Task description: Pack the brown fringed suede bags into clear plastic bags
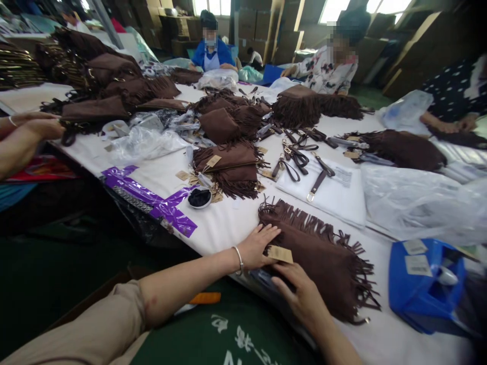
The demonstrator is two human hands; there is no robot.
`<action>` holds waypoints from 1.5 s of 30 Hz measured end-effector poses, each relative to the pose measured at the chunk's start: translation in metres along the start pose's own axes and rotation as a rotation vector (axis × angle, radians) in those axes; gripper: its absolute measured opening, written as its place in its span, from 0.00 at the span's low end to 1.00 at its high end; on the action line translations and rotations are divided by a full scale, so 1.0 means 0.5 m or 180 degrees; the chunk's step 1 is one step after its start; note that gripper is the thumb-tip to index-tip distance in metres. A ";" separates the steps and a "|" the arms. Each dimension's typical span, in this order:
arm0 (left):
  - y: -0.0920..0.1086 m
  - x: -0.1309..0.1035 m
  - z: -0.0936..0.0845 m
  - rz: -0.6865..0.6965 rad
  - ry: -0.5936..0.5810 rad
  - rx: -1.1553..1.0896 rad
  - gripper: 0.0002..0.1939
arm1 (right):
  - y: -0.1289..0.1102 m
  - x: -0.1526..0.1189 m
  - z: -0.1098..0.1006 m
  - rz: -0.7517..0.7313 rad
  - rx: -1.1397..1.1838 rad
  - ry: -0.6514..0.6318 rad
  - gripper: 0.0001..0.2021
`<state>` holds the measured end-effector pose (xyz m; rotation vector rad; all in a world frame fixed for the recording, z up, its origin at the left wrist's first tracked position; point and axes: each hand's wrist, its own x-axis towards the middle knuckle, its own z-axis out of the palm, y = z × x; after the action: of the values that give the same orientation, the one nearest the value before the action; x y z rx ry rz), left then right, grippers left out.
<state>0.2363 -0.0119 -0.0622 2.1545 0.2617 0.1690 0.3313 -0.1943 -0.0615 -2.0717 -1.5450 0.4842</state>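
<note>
A dark brown fringed bag [315, 253] lies flat on the white-covered table in front of me, fringe along its far side and right end. My left hand [261, 247], with a bracelet on the wrist, rests on the bag's left end, fingers stretched out. My right hand [300, 289] is at the bag's near edge, thumb apart from the fingers and nothing visibly gripped; some fingertips are hidden. Between both hands a tan paper tag [280, 254] lies on the bag. Beyond it, brown wrist straps with metal clips [320, 177] lie on a white plastic packet [342, 197].
Another fringed bag with tags [232, 167] lies farther off, beside a small bowl of dark material [200, 197]. Purple tape [167, 210] marks the table's left edge. A blue plastic container [426, 284] stands right. Co-workers sit around; another person's hands [30, 132] reach in from the left.
</note>
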 end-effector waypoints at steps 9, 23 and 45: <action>0.050 0.010 0.043 0.0517 -0.0261 0.1568 0.44 | 0.206 -0.081 -0.134 0.1572 -0.0360 0.1548 0.27; 0.096 0.063 0.146 0.1528 -0.0676 0.1629 0.36 | 0.105 -0.230 -0.086 0.2218 0.5274 0.0975 0.38; 0.082 0.015 0.136 0.2096 -0.0928 0.1002 0.26 | 0.154 -0.021 -0.101 0.0644 0.0534 0.0810 0.30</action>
<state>0.2637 -0.0866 -0.0661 2.4714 -0.6363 0.1910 0.4164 -0.2313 -0.0662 -2.0763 -1.1187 0.3897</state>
